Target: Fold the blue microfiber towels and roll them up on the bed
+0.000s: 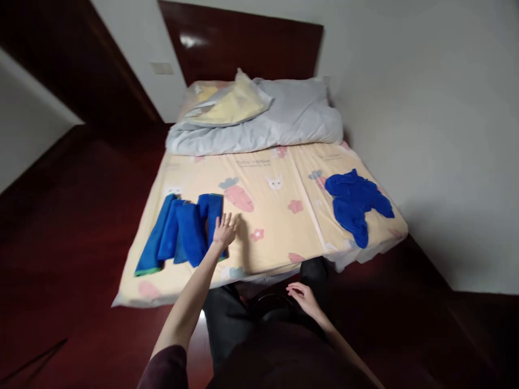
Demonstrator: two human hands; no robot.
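My left hand (224, 231) reaches out over the bed with fingers spread, resting on the right edge of a row of folded blue towels (182, 229) laid side by side on the near left of the mattress (275, 237). It holds nothing. My right hand (305, 298) hangs low in front of my body, below the bed's near edge, fingers loosely apart and empty. A loose heap of unfolded blue cloths (357, 201) lies at the right side of the mattress, well away from both hands.
The mattress has a yellow sheet with carrot and flower prints. A grey duvet (284, 124) and a yellow pillow (231, 105) are bunched at the head, against a dark headboard (243, 48). Dark red floor surrounds the bed; a white wall runs along the right.
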